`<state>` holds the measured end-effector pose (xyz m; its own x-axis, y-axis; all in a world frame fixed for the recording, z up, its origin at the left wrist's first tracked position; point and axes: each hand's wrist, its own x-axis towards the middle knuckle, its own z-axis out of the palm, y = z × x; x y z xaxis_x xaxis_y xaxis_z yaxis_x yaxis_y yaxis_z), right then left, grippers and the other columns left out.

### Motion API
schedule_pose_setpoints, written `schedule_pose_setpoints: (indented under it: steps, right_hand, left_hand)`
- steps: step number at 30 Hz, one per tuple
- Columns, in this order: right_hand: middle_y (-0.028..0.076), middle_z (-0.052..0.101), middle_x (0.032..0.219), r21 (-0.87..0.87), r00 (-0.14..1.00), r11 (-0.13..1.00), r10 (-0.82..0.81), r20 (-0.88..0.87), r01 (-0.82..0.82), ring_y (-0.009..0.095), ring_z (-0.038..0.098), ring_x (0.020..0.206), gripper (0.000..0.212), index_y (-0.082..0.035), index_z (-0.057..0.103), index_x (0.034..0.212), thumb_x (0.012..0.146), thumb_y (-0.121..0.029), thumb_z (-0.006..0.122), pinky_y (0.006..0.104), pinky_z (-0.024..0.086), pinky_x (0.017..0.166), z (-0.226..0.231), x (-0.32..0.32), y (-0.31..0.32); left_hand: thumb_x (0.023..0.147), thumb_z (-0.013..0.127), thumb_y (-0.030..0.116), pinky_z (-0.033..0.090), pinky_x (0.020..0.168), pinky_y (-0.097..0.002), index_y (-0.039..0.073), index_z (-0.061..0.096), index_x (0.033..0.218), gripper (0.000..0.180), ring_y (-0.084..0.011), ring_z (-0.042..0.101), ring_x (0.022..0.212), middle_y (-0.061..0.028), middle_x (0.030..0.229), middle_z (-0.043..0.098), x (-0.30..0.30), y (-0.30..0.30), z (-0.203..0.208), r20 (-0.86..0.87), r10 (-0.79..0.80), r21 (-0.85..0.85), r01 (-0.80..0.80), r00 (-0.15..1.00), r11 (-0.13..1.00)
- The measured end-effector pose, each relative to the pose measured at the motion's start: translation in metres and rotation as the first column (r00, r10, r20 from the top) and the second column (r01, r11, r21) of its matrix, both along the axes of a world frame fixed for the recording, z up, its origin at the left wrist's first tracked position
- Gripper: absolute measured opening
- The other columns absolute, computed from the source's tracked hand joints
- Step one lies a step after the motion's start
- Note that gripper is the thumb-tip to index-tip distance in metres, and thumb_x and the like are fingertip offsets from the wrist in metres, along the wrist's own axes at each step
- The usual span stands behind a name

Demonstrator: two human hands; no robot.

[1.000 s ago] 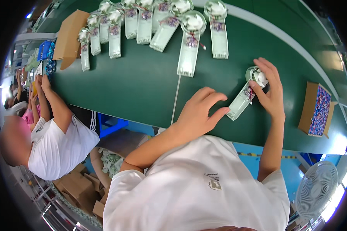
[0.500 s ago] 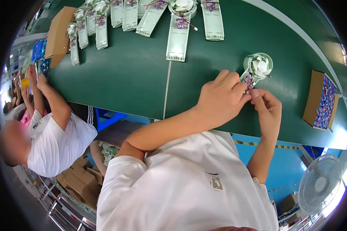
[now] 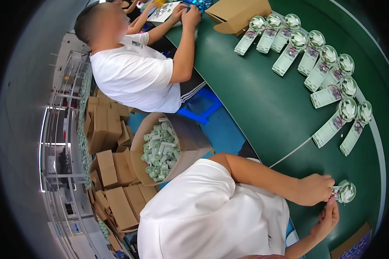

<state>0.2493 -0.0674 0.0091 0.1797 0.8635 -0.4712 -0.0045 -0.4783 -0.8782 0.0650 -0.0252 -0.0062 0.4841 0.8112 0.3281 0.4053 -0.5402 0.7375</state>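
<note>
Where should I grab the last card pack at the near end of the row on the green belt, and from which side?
Probably by the long flat card tail, pinched across its edges, coming from the near, lower-left end. The round clear dome at the far end looks bulky and slippery, and the neighbouring pack crowds the left side.

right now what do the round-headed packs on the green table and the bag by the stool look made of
packs: likely printed card strips with a clear glossy plastic dome, going by flat edges and glints. bag: looks like brown kraft paper, matte and creased, holding pale green parts. table: matte green surface, perhaps belting.
</note>
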Motion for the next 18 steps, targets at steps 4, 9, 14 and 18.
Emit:
schedule_pose_setpoints:
  steps: [4,9,14,18]
  right_hand:
    - [-0.01,0.046,0.065,0.015,1.0,1.0,0.013,0.019,-0.014,-0.003,0.026,0.052,0.019,-0.002,0.069,0.101,0.094,-0.02,0.065,0.0173,0.014,0.044,-0.003,0.004,0.004]
    - [-0.01,0.043,0.063,0.019,0.999,1.0,0.026,-0.031,-0.025,-0.002,0.026,0.051,0.016,-0.004,0.066,0.095,0.096,-0.019,0.063,0.0173,0.014,0.044,-0.004,0.011,0.008]
    - [-0.008,0.039,0.064,-0.017,0.982,0.997,0.076,-0.172,-0.08,-0.001,0.027,0.052,0.015,-0.004,0.061,0.094,0.098,-0.018,0.059,0.0171,0.016,0.043,0.001,0.005,0.011]
    - [-0.008,0.039,0.065,-0.061,0.968,0.992,0.09,-0.232,-0.107,-0.001,0.027,0.052,0.016,-0.003,0.061,0.096,0.099,-0.019,0.058,0.0166,0.017,0.043,0.004,0.006,0.01]
  left_hand:
    - [0.079,0.066,0.018,0.047,0.053,-0.0302,0.002,0.062,0.076,0.016,-0.022,0.052,0.086,-0.0071,0.084,0.051,-0.002,-0.005,0.002,-0.094,0.043,0.172,-0.027,0.995,0.985]
    - [0.079,0.066,0.02,0.044,0.049,-0.0251,0.003,0.061,0.075,0.018,-0.0182,0.049,0.083,-0.0048,0.082,0.048,-0.006,-0.003,0.004,-0.02,0.116,0.312,-0.104,0.993,0.945]
    - [0.075,0.066,0.02,0.044,0.049,-0.0255,0.004,0.061,0.075,0.017,-0.0183,0.047,0.079,-0.0037,0.08,0.047,-0.011,-0.002,0.005,0.026,0.175,0.368,-0.172,0.984,0.914]
    - [0.073,0.066,0.018,0.043,0.048,-0.0252,0.005,0.059,0.072,0.015,-0.0192,0.047,0.079,-0.0042,0.079,0.047,-0.009,-0.003,0.006,0.004,0.201,0.432,-0.183,0.98,0.883]
